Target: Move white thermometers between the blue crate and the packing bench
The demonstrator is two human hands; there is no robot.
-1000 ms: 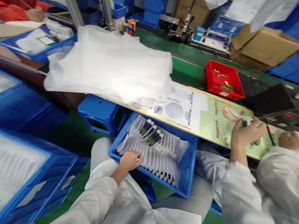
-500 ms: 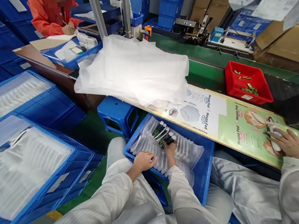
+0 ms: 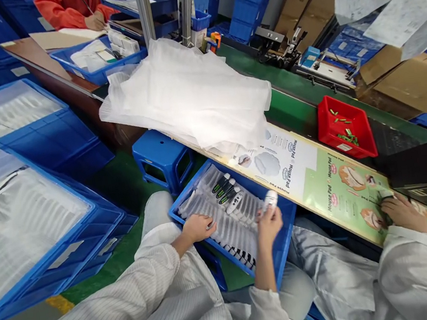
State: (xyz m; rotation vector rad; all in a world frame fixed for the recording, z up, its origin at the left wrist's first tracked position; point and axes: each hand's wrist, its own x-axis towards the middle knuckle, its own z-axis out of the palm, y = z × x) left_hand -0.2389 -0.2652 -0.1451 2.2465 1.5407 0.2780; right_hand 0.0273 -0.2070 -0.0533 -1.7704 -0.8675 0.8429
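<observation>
A blue tray (image 3: 289,223) sits across the lap, holding rows of devices in translucent white sleeves (image 3: 220,213). Several black-and-green devices (image 3: 225,187) and a white one (image 3: 235,203) lie on the sleeves. My right hand (image 3: 270,224) is closed around another white device (image 3: 271,199), raised above the tray's right part. At the tray's near left edge rests my left hand (image 3: 199,227), its fingers loosely curled and a little apart, with nothing visible in them.
White foam sheets (image 3: 190,95) lie on the bench beyond the tray. A blue stool (image 3: 163,158) stands left of it. Stacked blue crates (image 3: 88,217) are at far left. A red bin (image 3: 345,128) and a co-worker's hand (image 3: 405,214) are at right. Another person sits at upper left.
My right hand has lifted from the black devices and moved right, now with a white device in it. Another white device lies uncovered beside the black ones. The view has shifted slightly.
</observation>
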